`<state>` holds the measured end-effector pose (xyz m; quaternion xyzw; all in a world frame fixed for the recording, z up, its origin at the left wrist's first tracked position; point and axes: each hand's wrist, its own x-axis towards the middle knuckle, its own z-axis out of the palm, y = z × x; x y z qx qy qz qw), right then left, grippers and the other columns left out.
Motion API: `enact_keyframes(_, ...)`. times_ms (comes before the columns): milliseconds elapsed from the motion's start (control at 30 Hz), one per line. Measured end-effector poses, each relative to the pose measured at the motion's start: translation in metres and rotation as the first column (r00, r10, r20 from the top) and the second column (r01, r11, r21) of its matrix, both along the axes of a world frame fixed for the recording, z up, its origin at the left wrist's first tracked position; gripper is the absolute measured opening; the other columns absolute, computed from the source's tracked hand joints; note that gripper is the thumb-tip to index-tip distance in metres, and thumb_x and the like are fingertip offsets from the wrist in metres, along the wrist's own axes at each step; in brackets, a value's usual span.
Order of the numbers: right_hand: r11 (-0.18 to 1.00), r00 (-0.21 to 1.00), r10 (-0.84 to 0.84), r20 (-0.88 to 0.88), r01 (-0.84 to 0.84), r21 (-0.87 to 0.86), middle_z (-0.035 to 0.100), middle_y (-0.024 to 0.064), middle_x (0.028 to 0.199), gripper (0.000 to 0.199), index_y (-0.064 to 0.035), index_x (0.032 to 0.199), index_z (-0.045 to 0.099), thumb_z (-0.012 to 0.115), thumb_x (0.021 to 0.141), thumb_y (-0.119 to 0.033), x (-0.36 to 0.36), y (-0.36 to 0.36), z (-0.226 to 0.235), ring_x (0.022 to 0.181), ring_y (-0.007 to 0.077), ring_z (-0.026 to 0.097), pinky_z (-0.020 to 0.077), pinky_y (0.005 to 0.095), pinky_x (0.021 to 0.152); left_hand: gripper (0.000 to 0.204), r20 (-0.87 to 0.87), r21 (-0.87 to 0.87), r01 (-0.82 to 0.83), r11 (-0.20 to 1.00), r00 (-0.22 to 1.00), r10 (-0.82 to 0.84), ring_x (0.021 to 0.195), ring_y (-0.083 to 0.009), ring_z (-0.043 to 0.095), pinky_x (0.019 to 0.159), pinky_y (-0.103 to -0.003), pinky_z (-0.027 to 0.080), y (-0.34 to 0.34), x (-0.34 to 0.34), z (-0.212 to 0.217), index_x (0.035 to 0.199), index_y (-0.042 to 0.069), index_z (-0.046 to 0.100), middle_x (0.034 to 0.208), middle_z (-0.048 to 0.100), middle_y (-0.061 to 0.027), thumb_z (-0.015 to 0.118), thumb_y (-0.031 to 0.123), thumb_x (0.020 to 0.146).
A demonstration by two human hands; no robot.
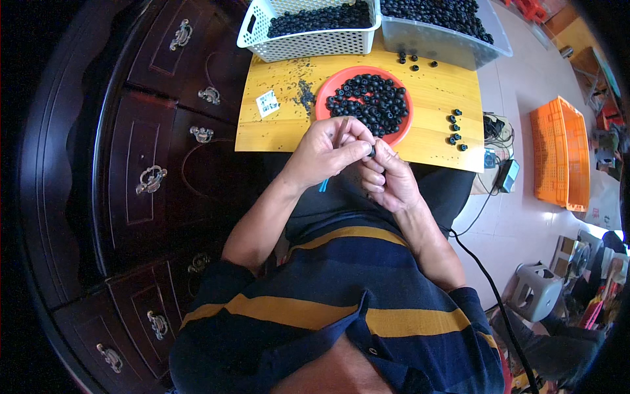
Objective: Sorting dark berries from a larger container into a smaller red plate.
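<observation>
My left hand (328,148) and my right hand (392,180) meet just in front of the red plate. Both are closed, fingertips together around a small black round part (372,152), mostly covered by fingers. Out of the bottom of my left fist pokes the blue end of a thin tool (323,186); the fingers hide most of it, so its kind is unclear. Right behind my hands, a red round plate (321,105) holds many black round parts (377,98) with holes in them.
At the table's back stand a white perforated basket (315,47) and a clear plastic bin (433,49), both full of black parts. Loose black parts (455,128) and dark scraps (304,95) lie on the yellow tabletop (275,134). Dark drawers flank the left; an orange crate (548,154) stands right.
</observation>
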<state>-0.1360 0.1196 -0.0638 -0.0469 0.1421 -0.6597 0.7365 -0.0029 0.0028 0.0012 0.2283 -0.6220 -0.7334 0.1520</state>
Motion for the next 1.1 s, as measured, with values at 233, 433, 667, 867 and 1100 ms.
enact_keyframes(233,1.000,0.998,-0.009,0.062,0.008,0.006,0.041,-0.0056,0.070,0.019,-0.0132,0.097,0.057,0.055,0.102,-0.032,-0.003,-0.001,-0.002,0.055,0.0045,0.037,0.0289,0.0167,0.043,0.027,0.091,-0.618,0.020,0.786,0.995,0.046,0.064,-0.0154,0.060,0.058,-0.031,0.046,-0.002,0.007,-0.002,0.101,0.005,0.057,0.076,0.064,-0.0055,0.070,0.025,0.090)
enact_keyframes(433,0.998,0.999,-0.001,0.035,-0.002,0.062,0.042,-0.0054,0.070,0.020,-0.0137,0.097,0.056,0.057,0.102,-0.033,-0.003,0.000,0.000,0.054,0.0047,0.039,0.0290,0.0166,0.042,0.038,0.183,-0.778,0.090,0.622,0.979,0.087,0.068,-0.0325,0.067,0.061,-0.042,0.050,0.003,0.007,0.010,0.091,0.007,0.053,0.074,0.064,-0.0124,0.069,0.041,0.088)
enact_keyframes(667,0.995,0.998,0.013,-0.065,-0.007,0.103,0.042,-0.0058,0.069,0.020,-0.0162,0.091,0.051,0.059,0.100,-0.031,0.000,-0.001,0.006,0.052,0.0037,0.039,0.0279,0.0163,0.041,0.048,0.169,-0.896,0.102,0.431,0.978,0.120,0.064,-0.0307,0.066,0.055,-0.042,0.049,0.002,0.004,0.010,0.087,0.007,0.052,0.070,0.063,-0.0095,0.074,0.050,0.082)
enact_keyframes(867,0.996,0.993,0.016,-0.119,-0.005,0.089,0.042,-0.0065,0.069,0.019,-0.0162,0.094,0.053,0.060,0.100,-0.032,-0.001,0.000,0.001,0.052,0.0032,0.040,0.0277,0.0158,0.041,0.048,0.147,-0.926,0.094,0.365,0.981,0.123,0.064,-0.0305,0.066,0.055,-0.042,0.049,0.002,0.003,0.008,0.084,0.008,0.052,0.070,0.063,-0.0090,0.073,0.051,0.082)
enact_keyframes(1100,0.991,0.991,0.001,-0.134,0.016,0.130,0.043,-0.0058,0.066,0.032,-0.0037,0.116,0.059,0.055,0.102,-0.032,0.001,0.000,0.001,0.049,0.0034,0.037,0.0269,0.0182,0.041,0.045,0.100,-0.941,0.052,0.335,0.987,0.127,0.064,-0.0307,0.065,0.055,-0.041,0.049,0.003,0.003,0.007,0.084,0.009,0.053,0.068,0.059,-0.0100,0.075,0.048,0.081)
